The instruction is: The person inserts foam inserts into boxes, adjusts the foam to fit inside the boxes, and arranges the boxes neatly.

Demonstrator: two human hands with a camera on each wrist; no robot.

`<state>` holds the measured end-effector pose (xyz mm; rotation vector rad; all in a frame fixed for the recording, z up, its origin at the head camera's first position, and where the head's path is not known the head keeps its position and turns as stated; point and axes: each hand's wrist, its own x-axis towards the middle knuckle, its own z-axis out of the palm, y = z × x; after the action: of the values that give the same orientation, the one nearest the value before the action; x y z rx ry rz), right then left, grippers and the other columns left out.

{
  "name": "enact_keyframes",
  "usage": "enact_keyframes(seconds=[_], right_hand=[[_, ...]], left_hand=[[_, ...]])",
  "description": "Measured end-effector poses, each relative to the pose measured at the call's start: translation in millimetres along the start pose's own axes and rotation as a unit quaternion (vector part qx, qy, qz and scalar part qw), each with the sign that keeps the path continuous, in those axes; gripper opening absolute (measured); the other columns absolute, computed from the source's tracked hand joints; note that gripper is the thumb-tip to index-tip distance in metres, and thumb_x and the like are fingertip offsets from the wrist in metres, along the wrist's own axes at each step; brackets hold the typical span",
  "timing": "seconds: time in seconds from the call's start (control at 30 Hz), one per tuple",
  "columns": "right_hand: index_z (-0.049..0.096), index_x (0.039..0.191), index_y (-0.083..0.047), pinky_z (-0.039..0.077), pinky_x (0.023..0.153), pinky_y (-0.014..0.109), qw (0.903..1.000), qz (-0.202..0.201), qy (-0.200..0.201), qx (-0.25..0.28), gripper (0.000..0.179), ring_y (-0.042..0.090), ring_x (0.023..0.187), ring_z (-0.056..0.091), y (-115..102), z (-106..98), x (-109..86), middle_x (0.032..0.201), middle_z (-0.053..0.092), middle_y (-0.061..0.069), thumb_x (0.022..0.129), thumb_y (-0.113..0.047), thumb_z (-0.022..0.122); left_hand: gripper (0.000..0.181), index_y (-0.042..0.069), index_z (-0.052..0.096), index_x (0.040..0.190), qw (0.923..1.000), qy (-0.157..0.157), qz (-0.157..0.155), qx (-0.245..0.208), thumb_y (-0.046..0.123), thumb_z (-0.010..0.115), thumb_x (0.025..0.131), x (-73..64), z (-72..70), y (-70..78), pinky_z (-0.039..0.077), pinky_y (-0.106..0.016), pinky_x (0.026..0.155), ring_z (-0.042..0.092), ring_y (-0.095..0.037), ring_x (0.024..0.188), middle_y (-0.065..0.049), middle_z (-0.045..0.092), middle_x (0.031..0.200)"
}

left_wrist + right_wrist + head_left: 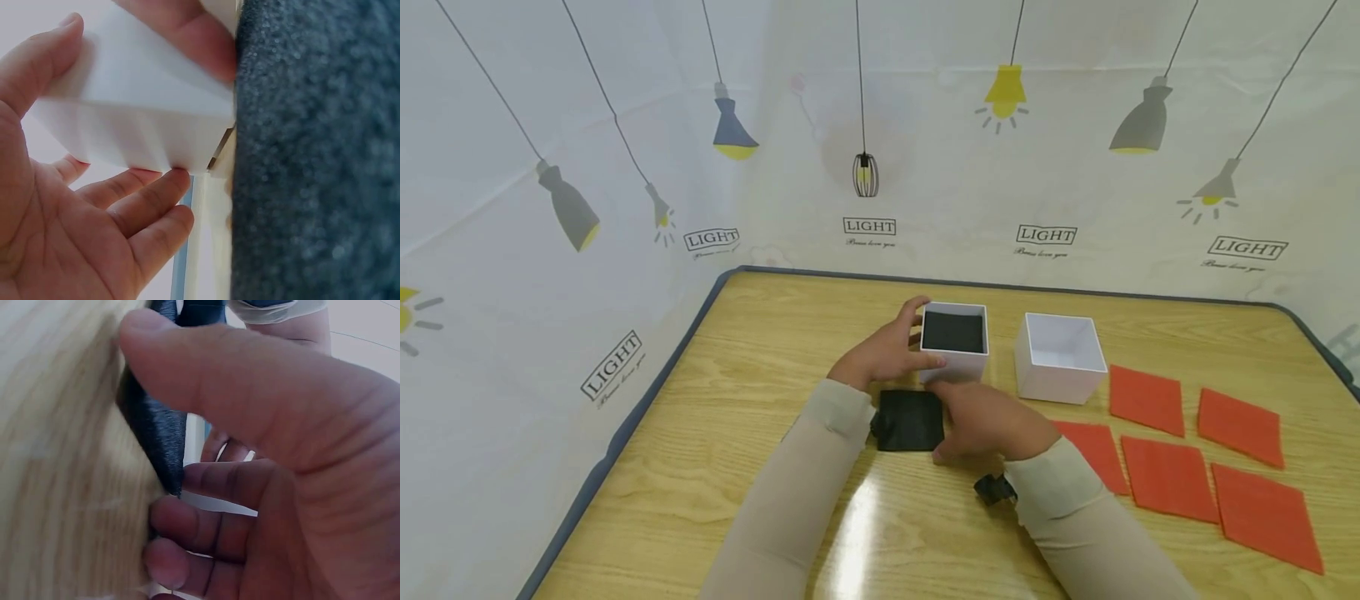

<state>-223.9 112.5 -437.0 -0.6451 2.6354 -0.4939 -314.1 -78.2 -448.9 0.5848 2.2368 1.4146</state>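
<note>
My left hand (883,350) holds a white open-topped box (957,367) by its left side, thumb across the front and fingers along the side. Inside that box lies a black square piece (952,333). Just in front of the box, another black square piece (912,421) of soft-looking, felt-like sheet is on the table. My right hand (988,421) has its thumb at the near edge of this piece and its fingers at the far edge. Seen from the right wrist, the black piece (156,425) sits between thumb and fingers, tilted off the wood.
A second white box (1054,383) stands to the right, its inside bare. Several red square pieces (1168,479) lie spread on the right of the wooden table (760,333). A white printed curtain (925,125) hangs behind the table's dark edge.
</note>
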Motion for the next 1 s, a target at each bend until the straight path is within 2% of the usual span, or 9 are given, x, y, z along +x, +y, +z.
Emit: enact_keyframes(seconds=[0.3, 0.6, 0.87, 1.0], right_hand=[[0.052, 0.150, -0.005, 0.052, 0.106, 0.049, 0.9999, 0.001, 0.010, 0.005, 0.093, 0.027, 0.121, 0.065, 1.2, 4.0, 1.3, 0.139, 0.066, 0.014, 0.072, -0.031, 0.098], [0.052, 0.139, 0.000, 0.054, 0.090, 0.042, 1.0000, 0.001, 0.005, 0.003, 0.086, 0.019, 0.095, 0.061, 3.0, 2.7, 3.9, 0.121, 0.067, 0.010, 0.067, -0.026, 0.091], [0.047, 0.136, 0.001, 0.052, 0.084, 0.039, 0.9995, -0.005, 0.011, 0.028, 0.083, 0.020, 0.091, 0.059, 2.4, 1.2, 2.6, 0.113, 0.064, 0.008, 0.066, -0.019, 0.087], [0.045, 0.139, 0.001, 0.052, 0.088, 0.039, 0.9992, -0.009, 0.015, 0.035, 0.082, 0.019, 0.094, 0.060, 2.1, 0.8, 3.2, 0.118, 0.064, 0.010, 0.069, -0.015, 0.085]], left_hand=[[0.108, 0.025, 0.003, 0.170, 0.9999, -0.001, 0.000, 0.011, 0.025, 0.081, 0.096, 1.3, 0.4, 1.5, 0.038, -0.052, 0.121, 0.038, -0.038, 0.154, -0.015, 0.027, 0.172], [0.106, 0.023, 0.002, 0.170, 0.9999, -0.002, 0.002, 0.013, 0.024, 0.080, 0.097, 1.6, 1.0, 0.2, 0.039, -0.051, 0.121, 0.039, -0.037, 0.154, -0.015, 0.027, 0.172], [0.105, 0.027, 0.003, 0.169, 0.9999, -0.002, 0.000, 0.011, 0.023, 0.079, 0.097, 1.0, 1.0, 1.1, 0.041, -0.050, 0.120, 0.040, -0.036, 0.153, -0.015, 0.028, 0.171], [0.105, 0.029, 0.004, 0.169, 0.9999, -0.001, -0.001, 0.013, 0.024, 0.080, 0.097, 0.2, 1.1, 1.2, 0.040, -0.050, 0.120, 0.041, -0.036, 0.153, -0.015, 0.029, 0.171]])
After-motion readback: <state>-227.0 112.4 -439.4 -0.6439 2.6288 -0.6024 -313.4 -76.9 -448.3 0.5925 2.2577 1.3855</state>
